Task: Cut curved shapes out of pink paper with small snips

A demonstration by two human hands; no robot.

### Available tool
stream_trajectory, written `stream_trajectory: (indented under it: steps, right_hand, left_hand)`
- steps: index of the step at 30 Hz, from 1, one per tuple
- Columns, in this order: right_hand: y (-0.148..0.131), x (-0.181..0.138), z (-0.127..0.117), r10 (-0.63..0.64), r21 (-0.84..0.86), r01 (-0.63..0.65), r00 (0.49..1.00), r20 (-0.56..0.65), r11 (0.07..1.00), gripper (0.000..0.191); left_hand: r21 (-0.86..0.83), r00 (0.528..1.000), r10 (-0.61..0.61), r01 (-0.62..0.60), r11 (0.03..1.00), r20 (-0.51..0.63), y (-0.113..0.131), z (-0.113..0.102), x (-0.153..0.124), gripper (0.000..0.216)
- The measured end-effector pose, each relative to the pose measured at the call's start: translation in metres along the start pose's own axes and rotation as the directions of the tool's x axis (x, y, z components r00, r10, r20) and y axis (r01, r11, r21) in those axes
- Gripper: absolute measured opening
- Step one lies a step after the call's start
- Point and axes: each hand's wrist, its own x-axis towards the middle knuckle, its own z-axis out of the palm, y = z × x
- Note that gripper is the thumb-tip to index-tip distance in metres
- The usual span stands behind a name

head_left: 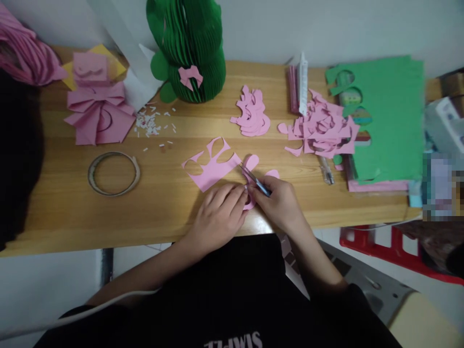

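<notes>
Near the front edge of the table, my left hand point(217, 217) has its fingers together on a curved pink paper piece point(250, 204). My right hand point(281, 200) meets it there, thumb and fingertips closed at the same piece. A slim two-pronged metal tool point(255, 180) with a bluish rear part is also in my right hand, its points facing away to the left. Something tiny and white shows at the touching fingertips. Just beyond lies a pink sheet point(215, 171) with oval cut-outs. Rounded pink cutouts point(253, 161) lie by the tool.
Pink shapes point(252, 116) and pink scraps point(322, 125) lie behind. A green honeycomb-paper figure point(192, 53) stands at the back. White bits point(148, 123), a tape roll point(94, 187) and folded pink paper point(87, 128) are left. Green sheets point(391, 116) and a pen point(326, 170) are right.
</notes>
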Motion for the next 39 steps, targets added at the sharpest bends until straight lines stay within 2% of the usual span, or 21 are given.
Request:
stream_trajectory:
  steps: [4, 10, 15, 22, 26, 29, 32, 36, 39]
  right_hand:
    - [0.001, 0.001, 0.001, 0.026, 0.045, -0.024, 0.998, -0.054, 0.999, 0.008]
    - [0.006, -0.008, -0.003, 0.028, 0.229, 0.0, 0.992, -0.121, 0.974, 0.008]
    - [0.013, -0.023, -0.008, 0.038, 0.214, -0.008, 0.99, -0.139, 0.977, 0.014]
    - [0.017, -0.037, -0.004, 0.036, 0.206, -0.011, 0.993, -0.116, 0.979, 0.018]
    - [0.009, -0.036, 0.003, 0.055, 0.13, -0.042, 0.994, -0.099, 0.991, 0.024]
    - [0.003, -0.031, 0.007, 0.075, 0.0, -0.075, 0.991, -0.112, 0.997, 0.022]
    - [0.004, -0.027, 0.007, 0.077, -0.033, -0.081, 0.991, -0.109, 0.996, 0.017]
    - [0.011, -0.025, 0.007, 0.036, 0.137, -0.022, 0.995, -0.098, 0.99, 0.011]
    - [0.016, -0.027, 0.008, 0.02, 0.248, 0.01, 0.993, -0.117, 0.969, 0.013]
  left_hand:
    - [0.033, 0.999, 0.027, -0.028, 0.999, 0.027, 0.001, 0.0, 0.001, 0.025]
    - [0.029, 0.993, 0.063, -0.066, 0.997, 0.097, 0.0, -0.003, 0.009, 0.026]
    - [-0.024, 0.988, 0.064, -0.062, 0.998, 0.14, -0.002, -0.005, 0.016, 0.029]
    - [-0.029, 0.988, 0.08, -0.077, 0.997, 0.13, -0.005, -0.007, 0.013, 0.026]
    - [-0.249, 0.985, -0.038, 0.079, 0.965, 0.167, -0.009, -0.01, 0.013, 0.028]
    - [-0.419, 0.975, -0.192, 0.222, 0.881, 0.112, -0.014, -0.011, 0.012, 0.025]
    - [-0.373, 0.952, -0.302, 0.296, 0.879, 0.044, -0.019, -0.008, 0.01, 0.017]
    - [-0.207, 0.959, -0.281, 0.282, 0.937, 0.034, -0.018, -0.002, 0.01, 0.014]
    - [-0.204, 0.961, -0.275, 0.271, 0.941, 0.008, -0.015, 0.002, 0.011, 0.013]
